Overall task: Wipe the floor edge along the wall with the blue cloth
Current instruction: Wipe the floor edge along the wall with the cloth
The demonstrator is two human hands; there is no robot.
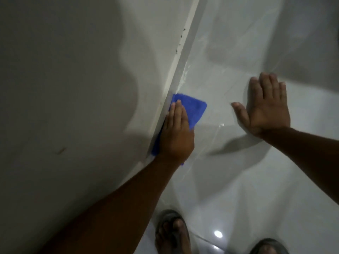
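Observation:
A folded blue cloth lies on the glossy white floor tiles right against the skirting strip at the foot of the wall. My left hand presses flat on the cloth, fingers together and pointing along the wall, covering its near half. My right hand rests flat on the bare floor to the right of the cloth, fingers spread, holding nothing. The floor edge beyond the cloth shows pale streaks.
The grey wall fills the left side. Small dark specks sit on the skirting farther ahead. My two feet in sandals stand on the tiles at the bottom. A lamp reflection glints on the floor.

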